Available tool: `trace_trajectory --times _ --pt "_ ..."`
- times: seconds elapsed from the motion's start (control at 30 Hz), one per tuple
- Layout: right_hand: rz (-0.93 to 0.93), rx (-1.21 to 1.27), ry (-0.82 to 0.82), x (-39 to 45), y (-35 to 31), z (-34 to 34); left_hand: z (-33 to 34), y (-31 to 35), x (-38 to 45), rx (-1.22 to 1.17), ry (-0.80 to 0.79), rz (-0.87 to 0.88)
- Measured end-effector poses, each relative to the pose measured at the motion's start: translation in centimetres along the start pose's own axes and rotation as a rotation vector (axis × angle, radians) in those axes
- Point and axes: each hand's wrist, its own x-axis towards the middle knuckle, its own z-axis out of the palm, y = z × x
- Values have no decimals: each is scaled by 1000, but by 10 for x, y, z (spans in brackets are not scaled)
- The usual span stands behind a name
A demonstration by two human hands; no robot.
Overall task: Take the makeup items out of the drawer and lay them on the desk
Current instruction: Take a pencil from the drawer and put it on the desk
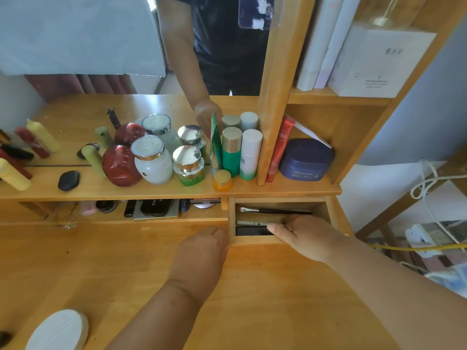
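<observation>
A small wooden drawer (pixel 328 210) under the shelf stands pulled open at the right. Inside lie a black makeup brush (pixel 275 211) with a silver ferrule at the back, a grey pen-like stick (pixel 250 223) in the middle and a flat black case (pixel 252 231) at the front. My right hand (pixel 305 236) reaches into the drawer from the right, fingers over the stick and the case; what it grips I cannot tell. My left hand (pixel 204 251) is curled against the drawer's left front corner. The wooden desk (pixel 101 261) lies below.
The shelf above carries jars, green and white bottles (pixel 250 155), a red round pot (pixel 120 165), a small orange jar (pixel 222 180) and a navy tub (pixel 305 159). A mirror stands behind. An open slot at left holds compacts (pixel 155 207). A white oval lid (pixel 58 330) lies near left.
</observation>
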Motion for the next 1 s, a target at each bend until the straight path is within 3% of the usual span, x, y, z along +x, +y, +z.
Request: trace_trajectory --times 0.3,0.57,0.73,1.0 --pt "-52 -127 -89 5 0 -2 0 -1 0 6 -8 -1" --pt "-28 -53 -158 6 4 -4 -2 2 -1 12 -15 -2" --pt "81 81 -172 4 10 -3 -3 2 -1 18 -20 -14" --pt "144 56 -218 11 11 1 -4 5 -1 33 -23 -23"
